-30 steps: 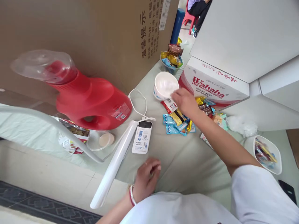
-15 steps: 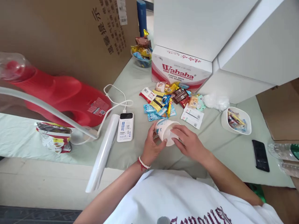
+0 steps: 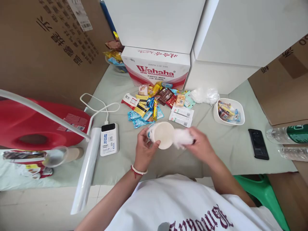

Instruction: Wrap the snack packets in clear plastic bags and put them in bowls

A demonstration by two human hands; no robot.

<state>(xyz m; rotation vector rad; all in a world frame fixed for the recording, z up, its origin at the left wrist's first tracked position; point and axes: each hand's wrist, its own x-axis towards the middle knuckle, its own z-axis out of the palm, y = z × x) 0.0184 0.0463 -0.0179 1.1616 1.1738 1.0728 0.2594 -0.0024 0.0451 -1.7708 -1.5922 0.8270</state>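
My left hand point(image 3: 146, 147) is wrapped around a white paper cup point(image 3: 166, 136) with a blue pattern, thumb on its rim. The cup is tilted, its mouth facing me and to the right, and no contents show inside. Just right of the mouth, my right hand point(image 3: 201, 144) grips a crumpled white wad point(image 3: 183, 137); blur hides whether it is tissue or thin plastic. Beyond the cup lies a pile of small wrapped snacks point(image 3: 154, 104), with two white sachets point(image 3: 181, 116) at its near right side.
A white bowl of snacks point(image 3: 242, 119), a clear plastic bag point(image 3: 205, 95) and a black phone point(image 3: 258, 144) are to the right. At left lie a power bank point(image 3: 109, 141) with a cable, a clear film roll point(image 3: 86, 170) and a red jug point(image 3: 55, 125). The Wahaha box point(image 3: 156, 69) stands behind.
My right hand has come out of the cup and moved right, now with the crumpled white wad in it. The cup has turned its mouth more toward me. The view has shifted right.
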